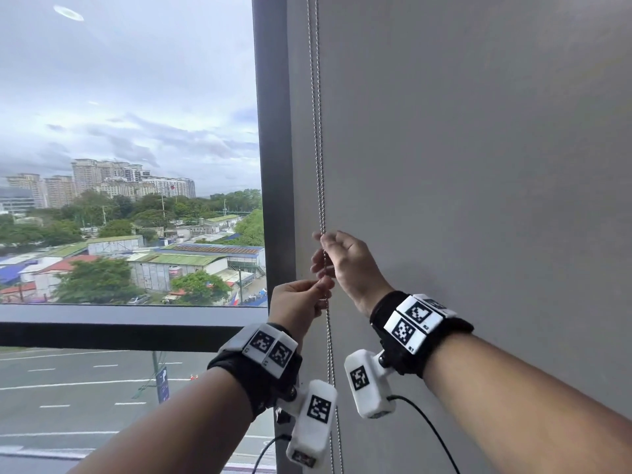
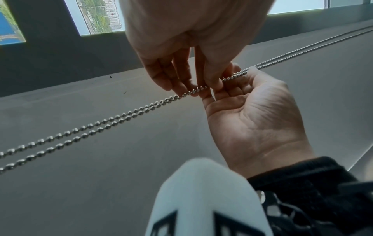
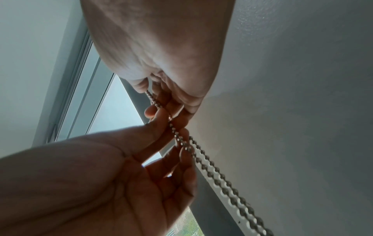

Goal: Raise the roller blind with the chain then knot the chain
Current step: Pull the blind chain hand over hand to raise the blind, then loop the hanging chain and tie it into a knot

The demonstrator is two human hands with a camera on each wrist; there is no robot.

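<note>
A silver bead chain (image 1: 319, 148) hangs in two strands down a flat grey surface (image 1: 478, 165) right of the window frame; I cannot tell whether that surface is blind fabric or wall. My right hand (image 1: 323, 248) grips the chain, fingers curled round it. Just below, my left hand (image 1: 323, 285) pinches the chain between thumb and fingertips. In the left wrist view the left hand (image 2: 201, 89) pinches the chain (image 2: 121, 116) beside the right hand's curled fingers (image 2: 236, 83). From the right wrist, the chain (image 3: 222, 177) runs from the right hand (image 3: 153, 99) past the left hand (image 3: 177, 137).
A dark vertical window frame (image 1: 273, 165) stands just left of the chain, with a dark sill bar (image 1: 119, 333) below the glass. Through the uncovered window (image 1: 130, 131) I see buildings, trees and a road. Cables hang from both wrist cameras.
</note>
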